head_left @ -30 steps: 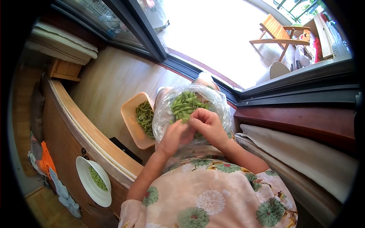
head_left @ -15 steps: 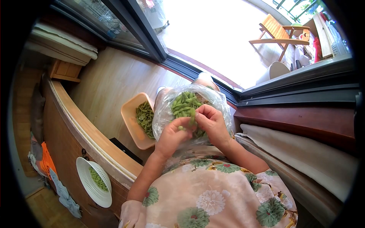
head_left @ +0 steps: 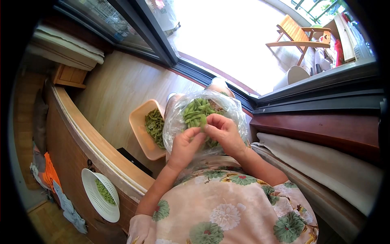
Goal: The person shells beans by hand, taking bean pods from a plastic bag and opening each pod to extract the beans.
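A green soybean pod (head_left: 203,120) is pinched between my two hands, above a clear plastic bag (head_left: 172,118) on my lap. Inside the bag lie many more green pods (head_left: 195,109). My right hand (head_left: 224,132) grips the pod with thumb and forefinger. The fingertips of my left hand (head_left: 187,146) close on its lower end, nearly touching the right thumb. Beside my legs, a peach plastic basin (head_left: 138,136) contains darker green pods or hulls (head_left: 154,128). Shelled green beans (head_left: 105,192) rest in a white colander (head_left: 91,195) at the lower left.
The colander stands on a brown wooden surface (head_left: 73,162) to my left. A dark sliding-door frame (head_left: 211,77) crosses in front of me. Beyond it are a folding wooden chair (head_left: 298,36) and a whitish bin (head_left: 292,77). Cream cloth (head_left: 321,162) covers a bench at my right.
My left fingers have moved up and closed against the pod near my right thumb. The pod has shifted slightly left, and the bean seen by my left fingers is no longer visible.
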A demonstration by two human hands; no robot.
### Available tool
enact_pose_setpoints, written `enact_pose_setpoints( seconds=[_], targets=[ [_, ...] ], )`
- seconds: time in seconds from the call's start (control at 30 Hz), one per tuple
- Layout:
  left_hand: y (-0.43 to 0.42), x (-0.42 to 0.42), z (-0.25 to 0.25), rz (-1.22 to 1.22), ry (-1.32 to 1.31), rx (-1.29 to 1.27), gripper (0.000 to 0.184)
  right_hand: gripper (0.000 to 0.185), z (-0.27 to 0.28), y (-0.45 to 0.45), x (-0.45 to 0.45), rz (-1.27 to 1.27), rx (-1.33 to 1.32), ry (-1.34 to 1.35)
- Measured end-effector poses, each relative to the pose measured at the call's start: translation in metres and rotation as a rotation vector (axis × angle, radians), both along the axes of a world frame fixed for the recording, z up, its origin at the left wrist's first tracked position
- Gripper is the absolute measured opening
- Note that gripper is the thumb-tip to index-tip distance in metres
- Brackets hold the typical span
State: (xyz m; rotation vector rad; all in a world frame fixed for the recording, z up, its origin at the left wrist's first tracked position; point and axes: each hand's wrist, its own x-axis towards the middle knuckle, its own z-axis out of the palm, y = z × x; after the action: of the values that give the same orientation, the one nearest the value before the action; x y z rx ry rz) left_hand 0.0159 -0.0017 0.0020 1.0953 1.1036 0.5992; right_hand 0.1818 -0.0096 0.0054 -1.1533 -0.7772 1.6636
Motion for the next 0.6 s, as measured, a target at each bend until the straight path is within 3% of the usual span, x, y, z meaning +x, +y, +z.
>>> enact_pose_setpoints(
  seconds=[0.27,0.47,0.6],
  targets=[
    [-0.002,-0.007,-0.009,-0.048,-0.075,-0.072,0.027,0.006,0.000,0.003,-0.001,0.049,-0.053,0.115],
    [0.002,-0.009,-0.002,-0.009,-0.164,-0.272,0.032,0.008,0.003,0.003,0.001,0.070,-0.077,0.148],
    [0.001,-0.009,-0.001,-0.029,-0.158,-0.226,0.031,0.010,0.002,0.003,0.001,0.110,-0.057,0.171]
  ],
)
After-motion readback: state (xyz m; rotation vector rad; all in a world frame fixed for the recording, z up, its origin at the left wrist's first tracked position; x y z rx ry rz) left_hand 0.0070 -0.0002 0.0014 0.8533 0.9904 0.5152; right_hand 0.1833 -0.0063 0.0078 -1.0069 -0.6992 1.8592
